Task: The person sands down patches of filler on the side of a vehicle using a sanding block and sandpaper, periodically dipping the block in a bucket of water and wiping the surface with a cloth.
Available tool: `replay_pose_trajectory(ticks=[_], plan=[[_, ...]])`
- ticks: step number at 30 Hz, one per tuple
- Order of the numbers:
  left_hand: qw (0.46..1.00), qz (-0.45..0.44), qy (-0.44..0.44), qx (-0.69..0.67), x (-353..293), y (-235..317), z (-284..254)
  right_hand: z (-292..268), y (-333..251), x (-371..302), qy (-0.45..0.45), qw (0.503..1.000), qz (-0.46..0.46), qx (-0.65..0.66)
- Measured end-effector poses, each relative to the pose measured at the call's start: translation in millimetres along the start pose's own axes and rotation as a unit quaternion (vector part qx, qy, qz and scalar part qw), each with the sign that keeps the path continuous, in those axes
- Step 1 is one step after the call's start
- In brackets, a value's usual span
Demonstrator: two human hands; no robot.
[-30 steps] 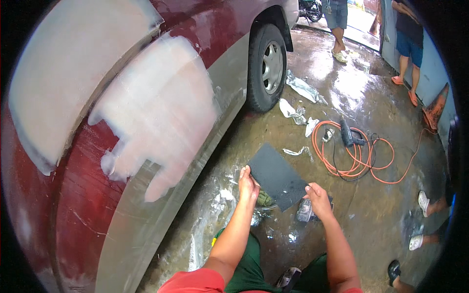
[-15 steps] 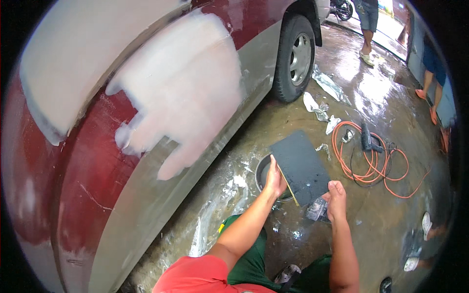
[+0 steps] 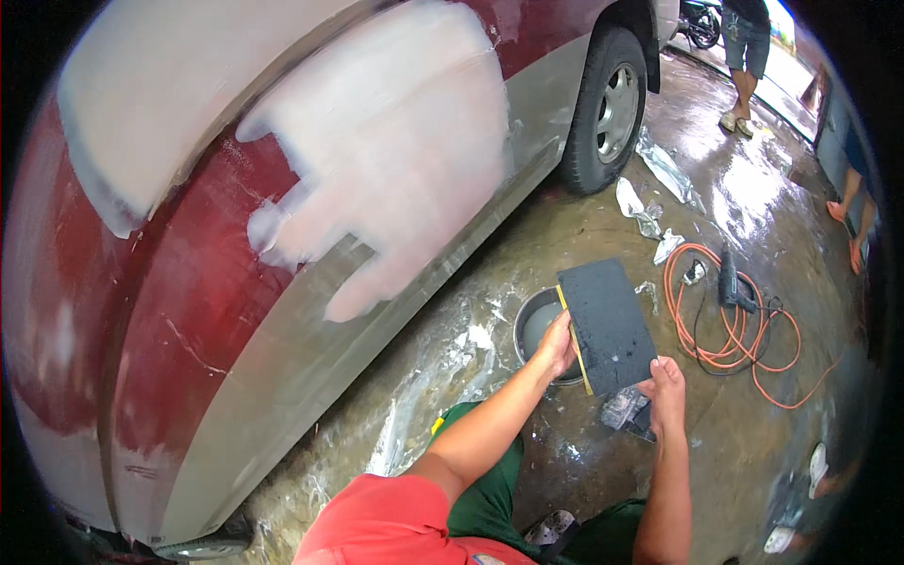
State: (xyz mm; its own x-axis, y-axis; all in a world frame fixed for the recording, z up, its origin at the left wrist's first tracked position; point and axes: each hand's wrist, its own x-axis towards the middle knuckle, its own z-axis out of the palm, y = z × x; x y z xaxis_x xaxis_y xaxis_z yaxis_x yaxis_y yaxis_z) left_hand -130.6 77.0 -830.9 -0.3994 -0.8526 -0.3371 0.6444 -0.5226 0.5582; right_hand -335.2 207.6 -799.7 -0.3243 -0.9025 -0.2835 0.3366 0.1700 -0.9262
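A dark grey rectangular sheet of sandpaper [image 3: 610, 325], its left edge showing yellow, is held out in front of me. My left hand [image 3: 557, 346] grips that left edge. The sheet's lower right corner is pinched in my right hand [image 3: 666, 386]. Behind and below it stands a round bucket [image 3: 521, 330] of cloudy grey liquid, partly covered by the sheet and my left hand. On the left, a red and grey car body [image 3: 221, 282] carries a large patch of whitish filler [image 3: 405, 151] on its side.
An orange hose or cable [image 3: 680, 282] lies coiled on the wet floor with a black power tool [image 3: 730, 282]. Crumpled silvery sheeting [image 3: 669, 174] lies near the car wheel [image 3: 612, 113]. A crumpled clear plastic bag [image 3: 621, 410] rests below the sheet. Other people's legs [image 3: 744, 56] show farther back.
My view has shifted, so the car and floor things sit farther right. Both hands keep hold of the sandpaper, which is turned slightly more upright. The person at the back has stepped.
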Motion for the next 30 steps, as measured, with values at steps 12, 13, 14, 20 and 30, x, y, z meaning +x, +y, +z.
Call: replay_pose_trajectory(ticks=[12, 13, 14, 20, 30], plan=[[0.715, 0.168, -0.087, 0.673, -57.1, -25.7, 38.9, -50.9, -1.5, 26.8, 0.045, 0.994, -0.066, -0.075], [0.658, 0.221, -0.101, 0.713, -67.1, -34.3, 43.4, -52.8, -4.7, 26.4, 0.055, 0.995, -0.023, -0.086], [0.652, 0.210, -0.119, 0.718, -73.3, -39.9, 46.1, -54.3, -7.0, 25.1, 0.007, 0.992, 0.014, -0.127], [0.662, 0.189, -0.117, 0.716, -84.0, -53.5, 53.2, -60.0, -2.4, 19.0, -0.089, 0.941, 0.001, -0.325], [0.694, 0.150, -0.148, 0.689, -77.1, -57.2, 47.7, -55.8, 5.9, 26.2, 0.062, 0.895, -0.153, -0.414]])
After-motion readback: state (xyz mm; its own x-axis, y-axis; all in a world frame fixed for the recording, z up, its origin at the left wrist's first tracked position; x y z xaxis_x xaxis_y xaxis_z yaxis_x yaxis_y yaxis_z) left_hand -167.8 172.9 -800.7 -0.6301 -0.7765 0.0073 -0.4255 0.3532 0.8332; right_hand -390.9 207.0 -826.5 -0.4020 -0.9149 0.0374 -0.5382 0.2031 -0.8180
